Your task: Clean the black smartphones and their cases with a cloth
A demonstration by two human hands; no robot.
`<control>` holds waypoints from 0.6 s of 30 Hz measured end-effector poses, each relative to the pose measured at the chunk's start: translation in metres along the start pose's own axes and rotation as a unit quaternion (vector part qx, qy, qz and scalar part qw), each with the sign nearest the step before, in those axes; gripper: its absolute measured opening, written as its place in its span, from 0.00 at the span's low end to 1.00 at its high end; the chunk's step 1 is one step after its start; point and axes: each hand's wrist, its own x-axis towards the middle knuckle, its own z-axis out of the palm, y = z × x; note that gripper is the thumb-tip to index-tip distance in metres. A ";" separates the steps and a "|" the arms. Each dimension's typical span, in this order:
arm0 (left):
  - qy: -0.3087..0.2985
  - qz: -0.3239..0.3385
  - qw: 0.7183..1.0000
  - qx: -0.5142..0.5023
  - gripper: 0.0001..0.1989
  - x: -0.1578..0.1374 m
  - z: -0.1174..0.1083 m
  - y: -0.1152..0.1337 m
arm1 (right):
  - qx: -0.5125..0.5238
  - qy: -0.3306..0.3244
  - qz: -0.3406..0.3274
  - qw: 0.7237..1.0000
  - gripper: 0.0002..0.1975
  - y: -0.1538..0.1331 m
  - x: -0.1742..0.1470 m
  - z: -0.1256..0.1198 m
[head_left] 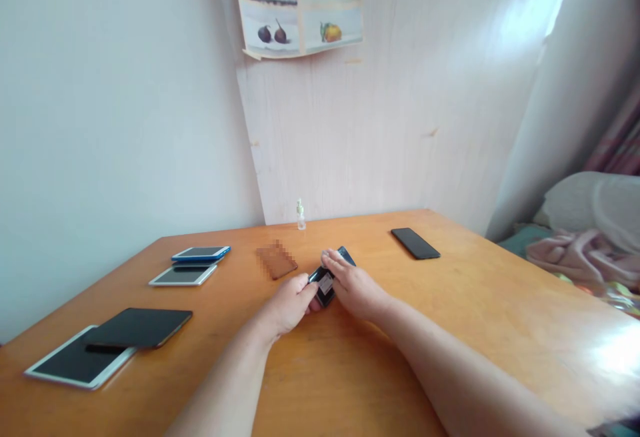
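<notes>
Near the middle of the table, my left hand (290,300) is closed on the near-left edge of a dark phone (326,283), its thumb on top. A pale label or lit patch shows on the phone's upper face. Across the phone's far part lies my right hand (357,287), fingers together and bent down onto it. Something small and whitish shows at the right fingertips; what it is cannot be made out. The right fingers cover part of the phone. Just beyond my left hand lies a flat brown item (283,265), its left part blurred by pixels.
A small clear spray bottle (301,217) stands at the table's back edge. Another black phone (415,243) lies at right. On the left are a blue-edged tablet (201,253) over a white one (183,275), and a black tablet (140,327) overlapping a white-framed tablet (75,360).
</notes>
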 end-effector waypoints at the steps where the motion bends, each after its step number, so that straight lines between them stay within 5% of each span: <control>1: 0.001 -0.001 1.000 0.005 0.17 0.000 0.000 0.001 | -0.004 0.005 0.040 0.999 0.31 0.008 0.001 -0.002; 5: 0.009 -0.008 1.000 0.005 0.17 -0.002 0.001 0.004 | -0.012 0.000 0.128 0.992 0.34 0.023 0.002 -0.003; 12: 0.024 -0.009 0.998 -0.064 0.17 0.000 0.000 0.005 | 0.021 -0.057 -0.031 0.998 0.34 -0.018 -0.009 0.008; 18: 0.056 -0.033 0.997 -0.044 0.15 0.000 0.000 0.005 | -0.022 -0.071 0.093 0.993 0.35 0.001 -0.004 0.002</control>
